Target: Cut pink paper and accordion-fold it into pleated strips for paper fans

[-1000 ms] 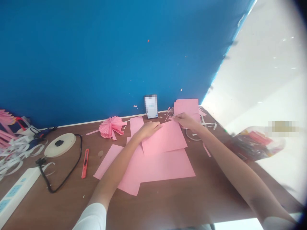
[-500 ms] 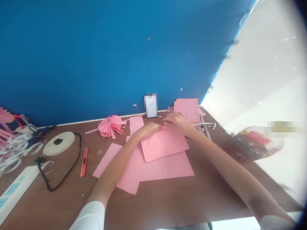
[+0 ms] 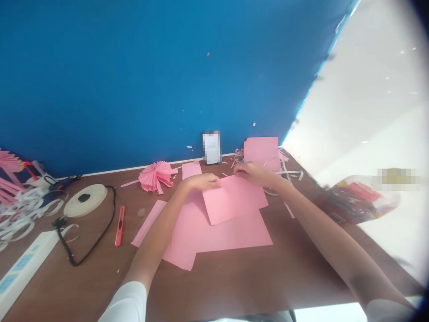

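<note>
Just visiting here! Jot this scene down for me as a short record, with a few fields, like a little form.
Left hand: at the far edge of the top pink paper sheet
Right hand: on that same edge, further along
Beneath: larger pink paper sheet
Nearby: pleated pink paper rosette, red utility knife
Rest: brown tabletop, blue wall, blurred phone, white power strip, white paper strips
</note>
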`<state>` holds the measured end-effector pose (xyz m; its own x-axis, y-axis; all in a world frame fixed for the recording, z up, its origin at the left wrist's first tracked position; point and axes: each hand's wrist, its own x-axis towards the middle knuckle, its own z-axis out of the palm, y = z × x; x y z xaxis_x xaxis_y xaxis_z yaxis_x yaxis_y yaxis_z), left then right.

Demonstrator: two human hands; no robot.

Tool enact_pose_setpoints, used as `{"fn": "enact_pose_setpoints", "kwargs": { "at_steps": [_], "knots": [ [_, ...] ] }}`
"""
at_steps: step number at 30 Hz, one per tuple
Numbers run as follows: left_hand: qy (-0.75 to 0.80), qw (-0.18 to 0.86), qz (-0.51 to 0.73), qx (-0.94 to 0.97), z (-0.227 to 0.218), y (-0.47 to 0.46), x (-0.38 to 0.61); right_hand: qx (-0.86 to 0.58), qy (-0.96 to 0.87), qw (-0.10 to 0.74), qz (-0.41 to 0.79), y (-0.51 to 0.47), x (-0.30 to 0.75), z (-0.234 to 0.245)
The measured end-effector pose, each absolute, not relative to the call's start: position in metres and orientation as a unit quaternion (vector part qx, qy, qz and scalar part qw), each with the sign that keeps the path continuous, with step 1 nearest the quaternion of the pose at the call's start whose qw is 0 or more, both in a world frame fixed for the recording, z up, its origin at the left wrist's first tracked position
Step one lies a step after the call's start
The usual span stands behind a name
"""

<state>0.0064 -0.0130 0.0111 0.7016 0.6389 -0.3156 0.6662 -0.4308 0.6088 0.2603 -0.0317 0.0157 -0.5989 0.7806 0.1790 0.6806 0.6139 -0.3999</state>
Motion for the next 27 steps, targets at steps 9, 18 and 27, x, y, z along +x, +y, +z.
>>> {"fn": "enact_pose_setpoints", "kwargs": {
  "at_steps": [9, 18, 27],
  "knots": [
    [0.347, 0.411, -0.017, 0.843, 0.008, -0.013, 0.006, -0.421, -0.881, 0.159, 0.144, -0.027, 0.263, 0.013],
    [0.360, 0.378, -0.081, 0.849, 0.007, -0.011, 0.006, -0.404, -0.890, 0.187, 0.104, -0.039, 0.247, 0.018],
    [0.319, 0.366, -0.089, 0.870, 0.022, -0.011, -0.006, -0.335, -0.908, 0.080, 0.238, -0.054, 0.232, 0.015]
  ]
}}
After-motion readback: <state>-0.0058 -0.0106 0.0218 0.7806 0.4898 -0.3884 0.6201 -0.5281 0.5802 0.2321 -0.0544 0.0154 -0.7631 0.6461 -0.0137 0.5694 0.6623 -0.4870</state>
